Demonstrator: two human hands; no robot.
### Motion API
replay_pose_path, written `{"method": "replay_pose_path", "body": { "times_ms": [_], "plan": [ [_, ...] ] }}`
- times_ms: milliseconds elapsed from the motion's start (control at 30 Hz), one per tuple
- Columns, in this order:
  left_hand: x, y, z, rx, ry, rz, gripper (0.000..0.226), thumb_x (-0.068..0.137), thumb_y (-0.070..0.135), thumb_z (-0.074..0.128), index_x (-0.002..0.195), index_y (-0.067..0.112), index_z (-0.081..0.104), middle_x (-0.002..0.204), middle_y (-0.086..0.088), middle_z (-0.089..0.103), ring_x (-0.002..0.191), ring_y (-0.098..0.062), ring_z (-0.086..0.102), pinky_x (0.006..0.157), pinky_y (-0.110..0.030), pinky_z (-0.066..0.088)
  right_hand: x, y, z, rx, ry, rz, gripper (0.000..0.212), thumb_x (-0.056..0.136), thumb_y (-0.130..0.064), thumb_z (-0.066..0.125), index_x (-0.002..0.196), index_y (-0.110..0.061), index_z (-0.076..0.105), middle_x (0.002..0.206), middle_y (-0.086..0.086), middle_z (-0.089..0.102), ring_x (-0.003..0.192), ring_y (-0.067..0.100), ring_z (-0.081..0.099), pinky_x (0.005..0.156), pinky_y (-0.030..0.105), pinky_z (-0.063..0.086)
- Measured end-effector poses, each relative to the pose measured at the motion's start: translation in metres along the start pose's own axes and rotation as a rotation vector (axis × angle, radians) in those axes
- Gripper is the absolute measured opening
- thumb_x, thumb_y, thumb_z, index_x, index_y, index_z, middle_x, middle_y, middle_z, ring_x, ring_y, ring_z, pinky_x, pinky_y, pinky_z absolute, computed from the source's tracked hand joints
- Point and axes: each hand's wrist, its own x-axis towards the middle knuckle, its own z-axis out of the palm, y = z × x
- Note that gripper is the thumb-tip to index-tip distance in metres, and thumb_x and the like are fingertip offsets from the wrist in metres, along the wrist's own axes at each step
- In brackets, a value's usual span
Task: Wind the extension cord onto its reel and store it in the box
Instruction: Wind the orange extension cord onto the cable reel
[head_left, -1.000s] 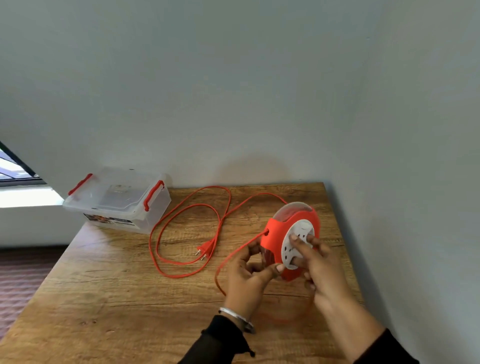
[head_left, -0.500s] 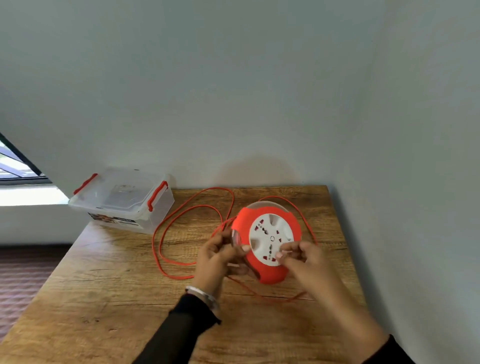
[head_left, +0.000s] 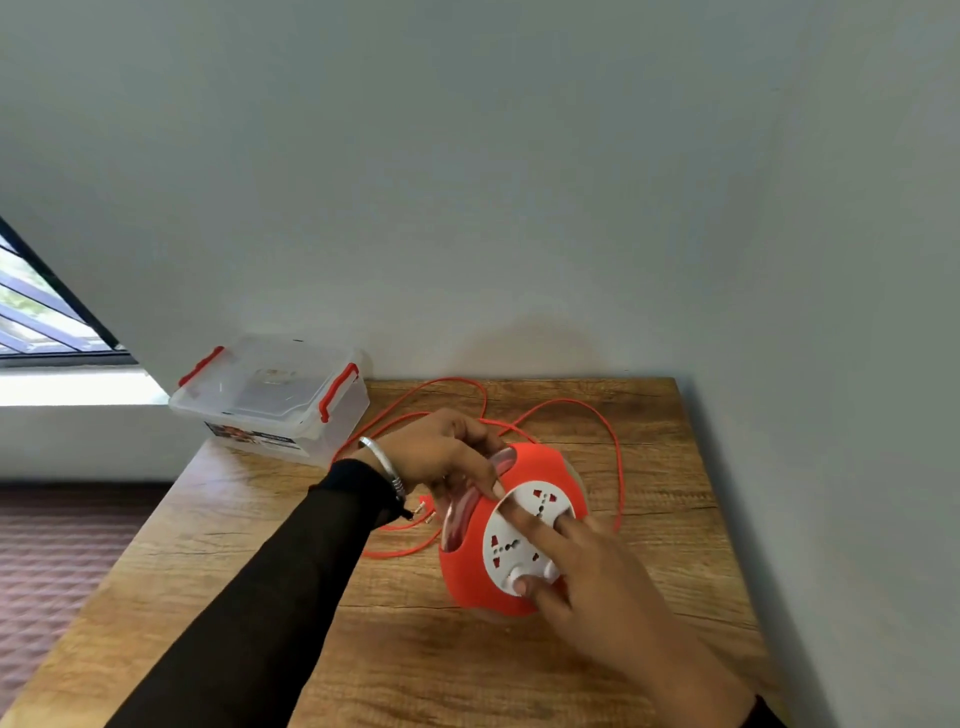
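Note:
The orange cord reel (head_left: 470, 574) with its white socket face (head_left: 524, 535) is held just above the wooden table (head_left: 675, 519). My left hand (head_left: 441, 452) grips the reel's upper left rim. My right hand (head_left: 587, 566) lies on the socket face, fingers spread over it, the thumb on a white knob at the lower edge. The orange cord (head_left: 618, 457) lies in loose loops on the table behind and left of the reel. Its plug (head_left: 426, 506) shows just below my left wrist. The clear plastic box (head_left: 270, 400) with red latches stands shut at the table's far left corner.
Grey walls close off the table at the back and along the right side. A window (head_left: 41, 312) sits at the far left, with carpeted floor (head_left: 67, 540) below the table's left edge.
The reel has turned and tipped, its socket face now angled up to the right. My left hand moved from the reel's left side to its top rim. The right hand's fingers shifted across the face.

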Motion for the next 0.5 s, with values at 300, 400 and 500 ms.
{"method": "replay_pose_path", "body": {
  "times_ms": [300, 400, 500],
  "plan": [
    [0.001, -0.008, 0.030, -0.135, 0.123, 0.114, 0.036, 0.060, 0.014, 0.084, 0.093, 0.018, 0.072, 0.094, -0.017, 0.073, 0.067, -0.031, 0.070, 0.048, -0.029, 0.054, -0.004, 0.004, 0.004, -0.001, 0.263, 0.299, 0.067, 0.068, -0.045, 0.070, 0.129, -0.051, 0.044, 0.098, -0.002, 0.068, 0.087, 0.020, 0.059, 0.072, 0.030, 0.047],
    [-0.001, -0.014, 0.044, -0.214, 0.212, 0.182, 0.036, 0.061, 0.008, 0.084, 0.094, 0.014, 0.071, 0.089, -0.012, 0.072, 0.065, -0.031, 0.070, 0.049, -0.033, 0.057, -0.004, 0.009, 0.008, 0.202, 0.314, 0.474, 0.066, 0.065, -0.045, 0.076, 0.124, -0.052, 0.049, 0.100, 0.000, 0.067, 0.089, 0.019, 0.061, 0.071, 0.029, 0.050],
    [-0.002, -0.019, 0.063, -0.294, 0.297, 0.258, 0.038, 0.061, 0.003, 0.084, 0.094, 0.013, 0.068, 0.096, -0.008, 0.070, 0.061, -0.034, 0.065, 0.051, -0.038, 0.058, -0.003, 0.011, 0.007, 0.491, 0.396, 0.615, 0.064, 0.065, -0.041, 0.081, 0.121, -0.052, 0.052, 0.087, -0.009, 0.062, 0.080, 0.007, 0.061, 0.066, 0.027, 0.052]
  ]
}}
